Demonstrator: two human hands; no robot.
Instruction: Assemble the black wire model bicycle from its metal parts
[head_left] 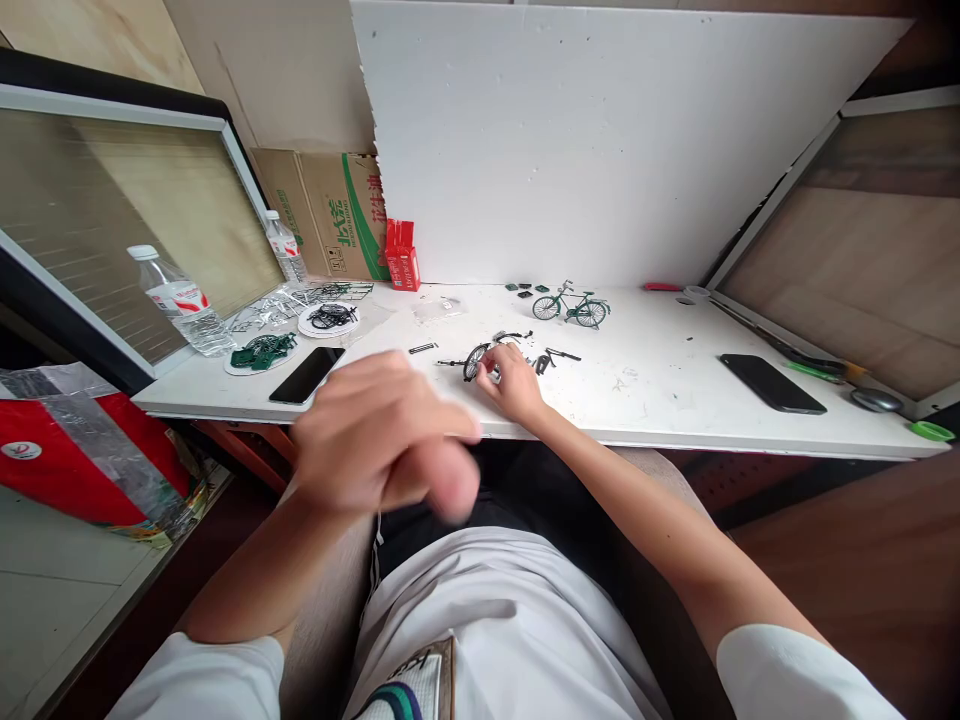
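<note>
My left hand [382, 440] is raised close to the camera, above my lap and the table's front edge. It is smeared by motion; its fingers look curled, and what they hold, if anything, does not show. On the white table [637, 390], my right hand [514, 382] rests with fingers bent together among small black bicycle parts. Beside its fingertips stands a black model wheel [473, 363]. Behind the hand is a curved black part [517, 335]; to its right lies a thin black piece [562, 354]. Whatever sits between the right fingertips is hidden.
A green model bicycle [571, 305] stands at the back. Left are a phone [306, 375], green parts [264, 350], a white plate [305, 322] of black parts and two bottles [184, 300]. A red box [403, 257] leans behind. Another phone [772, 383] lies right.
</note>
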